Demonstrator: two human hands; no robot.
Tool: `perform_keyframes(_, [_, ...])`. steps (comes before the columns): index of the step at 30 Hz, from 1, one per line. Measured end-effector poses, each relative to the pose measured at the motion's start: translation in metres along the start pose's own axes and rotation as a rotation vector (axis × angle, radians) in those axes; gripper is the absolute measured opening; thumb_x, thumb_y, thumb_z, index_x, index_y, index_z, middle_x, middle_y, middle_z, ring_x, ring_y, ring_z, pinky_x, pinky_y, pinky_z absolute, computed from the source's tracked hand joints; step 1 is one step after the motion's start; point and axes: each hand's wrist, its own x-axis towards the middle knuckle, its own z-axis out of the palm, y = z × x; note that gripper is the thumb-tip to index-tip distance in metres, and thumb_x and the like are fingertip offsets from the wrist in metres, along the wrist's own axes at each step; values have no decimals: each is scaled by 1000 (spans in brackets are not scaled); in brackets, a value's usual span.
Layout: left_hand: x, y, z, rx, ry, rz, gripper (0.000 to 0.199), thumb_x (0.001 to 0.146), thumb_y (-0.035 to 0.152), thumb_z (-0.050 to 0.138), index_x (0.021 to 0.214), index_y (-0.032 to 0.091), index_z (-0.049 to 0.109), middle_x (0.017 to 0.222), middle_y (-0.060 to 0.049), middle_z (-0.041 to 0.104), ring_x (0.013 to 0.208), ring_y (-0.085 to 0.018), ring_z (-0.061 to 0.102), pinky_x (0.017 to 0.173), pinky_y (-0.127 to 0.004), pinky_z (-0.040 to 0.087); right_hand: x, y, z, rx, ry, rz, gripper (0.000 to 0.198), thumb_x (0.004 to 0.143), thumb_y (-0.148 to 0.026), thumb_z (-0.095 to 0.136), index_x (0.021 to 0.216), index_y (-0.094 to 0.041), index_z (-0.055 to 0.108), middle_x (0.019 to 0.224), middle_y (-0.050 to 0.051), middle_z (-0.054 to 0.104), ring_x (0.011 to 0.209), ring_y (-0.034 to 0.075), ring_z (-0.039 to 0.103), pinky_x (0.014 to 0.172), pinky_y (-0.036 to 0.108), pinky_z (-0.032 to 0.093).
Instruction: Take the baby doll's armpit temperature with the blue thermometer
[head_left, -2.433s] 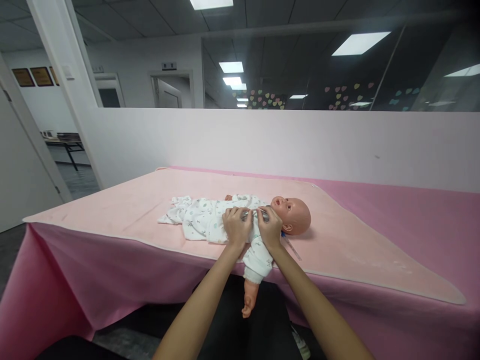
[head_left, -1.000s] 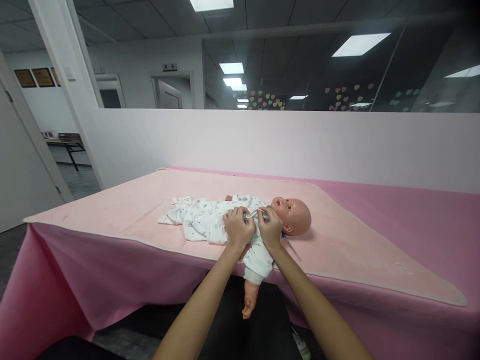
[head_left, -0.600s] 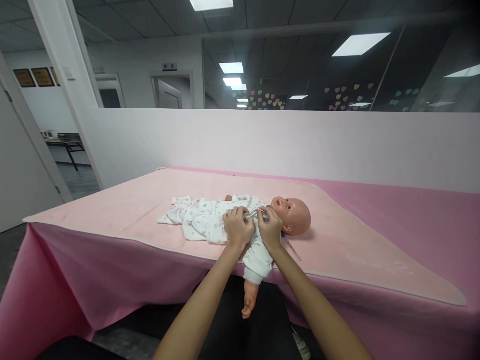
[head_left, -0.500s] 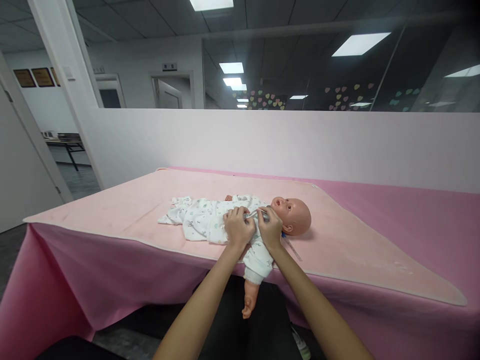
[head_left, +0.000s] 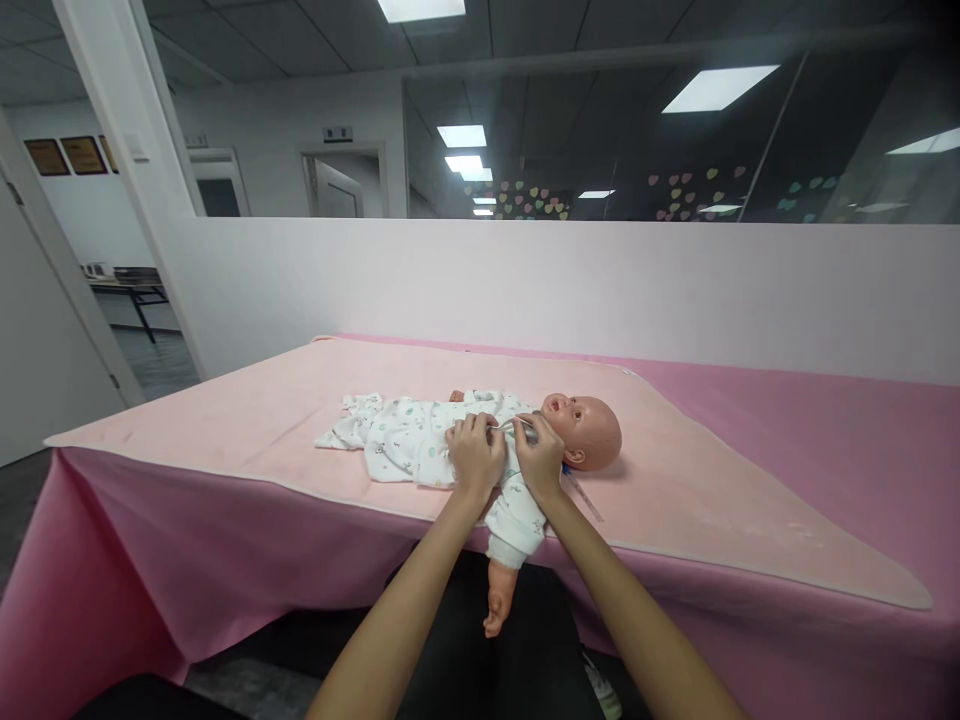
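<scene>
A baby doll (head_left: 594, 430) lies on its back, head to the right, one arm hanging over the table's near edge. It wears a white printed baby outfit (head_left: 405, 440). Over the doll's chest, my left hand (head_left: 476, 452) pinches the outfit's front edge with closed fingers. My right hand (head_left: 538, 448), close to the doll's chin, is also closed on that cloth edge. A short strip of pale fabric shows between the two hands. Whether a tie or a fastener is in my fingertips is too small to tell. By the doll's neck, a clear strip with a blue end (head_left: 585, 494) lies partly hidden.
Beneath the doll is a peach mat (head_left: 712, 510) over a pink tablecloth (head_left: 825, 430), which drapes down the near side. A white partition (head_left: 600, 290) with glass above stands behind the table. At the left is a door (head_left: 52, 320).
Both hands stay at the doll's chest with almost no movement. The strip of cloth between them looks slightly thinner. The whole view has shifted a little.
</scene>
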Motion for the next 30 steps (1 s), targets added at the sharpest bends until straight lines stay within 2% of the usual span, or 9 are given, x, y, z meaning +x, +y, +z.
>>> perform_keyframes(12, [0, -1, -1, -21, -4, 7, 12, 79, 18, 44, 81, 22, 55, 84, -2, 59, 82, -17, 51, 75, -31, 30, -1, 1, 1, 2, -2, 1, 18, 82, -24, 46, 79, -16, 62, 77, 5, 66, 72, 16, 59, 67, 26, 45])
perform_keyframes(20, [0, 1, -1, 34, 2, 32, 16, 69, 15, 51, 83, 22, 54, 85, -1, 59, 85, -19, 50, 76, -33, 31, 0, 0, 1, 22, 18, 10, 19, 82, -26, 46, 77, -17, 62, 77, 5, 66, 71, 16, 60, 66, 27, 45])
perform_keyframes(30, [0, 0, 1, -15, 15, 15, 16, 74, 20, 49, 86, 20, 59, 84, -3, 64, 84, -19, 54, 79, -33, 32, -1, 2, 2, 30, 25, 18, 20, 82, -27, 46, 76, -17, 62, 75, 5, 66, 70, 16, 59, 64, 26, 45])
